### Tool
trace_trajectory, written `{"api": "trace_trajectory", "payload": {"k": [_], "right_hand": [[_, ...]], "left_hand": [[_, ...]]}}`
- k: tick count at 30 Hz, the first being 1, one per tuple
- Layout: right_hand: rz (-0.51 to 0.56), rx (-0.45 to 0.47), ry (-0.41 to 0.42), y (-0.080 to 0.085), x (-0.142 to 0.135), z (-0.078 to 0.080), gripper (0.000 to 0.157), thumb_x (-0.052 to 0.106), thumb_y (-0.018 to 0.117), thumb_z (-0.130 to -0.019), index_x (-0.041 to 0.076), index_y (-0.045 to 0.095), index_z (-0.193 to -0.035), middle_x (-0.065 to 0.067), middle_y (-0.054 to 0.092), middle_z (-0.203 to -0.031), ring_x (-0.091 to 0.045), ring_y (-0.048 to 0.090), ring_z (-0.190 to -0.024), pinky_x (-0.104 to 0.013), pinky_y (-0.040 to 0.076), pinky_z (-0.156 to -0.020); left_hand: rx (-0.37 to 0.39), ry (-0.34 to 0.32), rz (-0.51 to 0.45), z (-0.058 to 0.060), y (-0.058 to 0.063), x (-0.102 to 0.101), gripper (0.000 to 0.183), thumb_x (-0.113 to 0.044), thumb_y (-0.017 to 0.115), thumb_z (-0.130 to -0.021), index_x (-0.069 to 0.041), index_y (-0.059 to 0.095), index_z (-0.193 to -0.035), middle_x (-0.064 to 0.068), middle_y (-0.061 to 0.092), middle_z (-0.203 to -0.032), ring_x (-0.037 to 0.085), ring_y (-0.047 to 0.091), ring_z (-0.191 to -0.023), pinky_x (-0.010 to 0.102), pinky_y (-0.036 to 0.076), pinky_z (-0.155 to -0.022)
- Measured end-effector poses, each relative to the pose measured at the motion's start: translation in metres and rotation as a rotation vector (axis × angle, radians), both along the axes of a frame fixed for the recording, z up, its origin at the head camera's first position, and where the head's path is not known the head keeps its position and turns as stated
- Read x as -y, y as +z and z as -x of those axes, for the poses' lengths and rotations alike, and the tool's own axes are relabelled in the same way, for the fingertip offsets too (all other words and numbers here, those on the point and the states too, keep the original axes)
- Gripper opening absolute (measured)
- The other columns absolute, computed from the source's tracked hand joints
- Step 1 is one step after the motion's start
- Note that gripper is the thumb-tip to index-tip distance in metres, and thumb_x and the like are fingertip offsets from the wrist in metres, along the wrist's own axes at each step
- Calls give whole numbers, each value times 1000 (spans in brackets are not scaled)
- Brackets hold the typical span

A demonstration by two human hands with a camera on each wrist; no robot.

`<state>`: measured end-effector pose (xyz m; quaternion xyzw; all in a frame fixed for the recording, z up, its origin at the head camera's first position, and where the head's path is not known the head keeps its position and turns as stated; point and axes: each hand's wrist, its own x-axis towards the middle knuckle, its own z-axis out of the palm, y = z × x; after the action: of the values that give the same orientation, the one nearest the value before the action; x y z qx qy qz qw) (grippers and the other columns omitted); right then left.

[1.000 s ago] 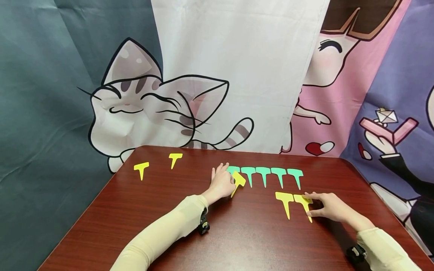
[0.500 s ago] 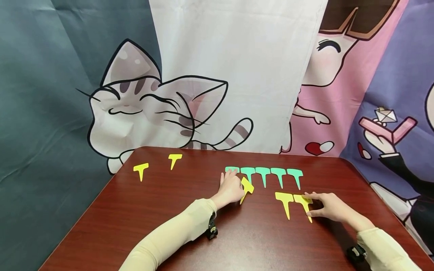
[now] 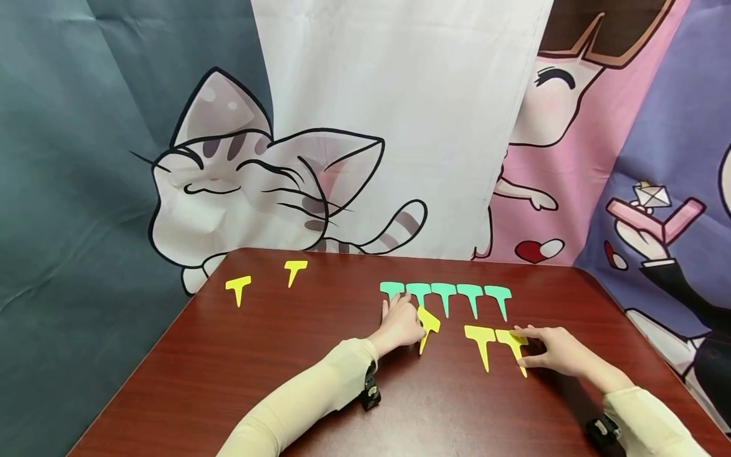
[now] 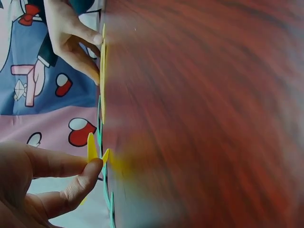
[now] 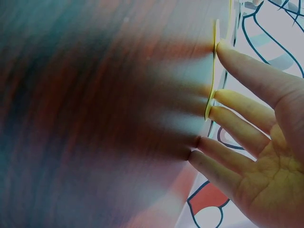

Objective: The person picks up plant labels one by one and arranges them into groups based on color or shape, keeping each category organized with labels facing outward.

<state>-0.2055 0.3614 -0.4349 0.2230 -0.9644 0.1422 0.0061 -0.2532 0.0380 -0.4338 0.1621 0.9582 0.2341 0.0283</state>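
My left hand (image 3: 400, 323) pinches a tilted yellow T-shaped plant label (image 3: 428, 319) between thumb and finger, just above the table; in the left wrist view, the label (image 4: 92, 147) shows at the fingertips. My right hand (image 3: 556, 350) rests its straight fingertips and thumb on another yellow T-shaped label (image 3: 513, 341) lying flat, seen edge-on in the right wrist view. Directly left of that one lies a further yellow label (image 3: 481, 336). Behind them, several green T-shaped labels (image 3: 443, 291) form a row; my left hand partly covers the leftmost ones.
Two more yellow labels lie far left, one (image 3: 238, 285) near the table's left edge and one (image 3: 295, 268) towards the back. The dark red wooden table (image 3: 354, 419) ends at a printed cloth backdrop (image 3: 445, 127).
My left hand has moved right and nearer to me with the pinched yellow label, uncovering the leftmost green label's top. The right hand has stayed in place on its label.
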Motion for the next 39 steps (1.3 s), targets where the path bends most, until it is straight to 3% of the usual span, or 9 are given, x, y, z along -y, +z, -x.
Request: {"api": "trace_trajectory", "payload": {"k": [14,24,39], "right_hand": [[-5,-13,-1,0,0,2,65,47,78,-70,7,66,-120,-18,66,-119,-42,59,-112,-55,47,-89],[-2,-24,-12,0,0,1,66,47,79,-69,7,66,-119,-22,65,-116,-41,60,-109,-54,48,-87],[-4,-21,-7,0,0,1,65,47,79,-69,8,67,-119,-17,66,-118,-41,59,-112,-54,47,-88]], "left_hand": [[38,36,-4,-11,1,-24,32,-13,63,-73,-11,48,-45,13,39,-149,34,22,-144,58,13,-115],[71,72,11,-13,2,-33,33,-12,61,-75,-11,46,-46,13,36,-151,33,19,-145,55,11,-116],[76,102,27,-15,-1,-43,30,-15,62,-75,-12,49,-49,13,33,-152,32,17,-146,54,12,-117]]}}
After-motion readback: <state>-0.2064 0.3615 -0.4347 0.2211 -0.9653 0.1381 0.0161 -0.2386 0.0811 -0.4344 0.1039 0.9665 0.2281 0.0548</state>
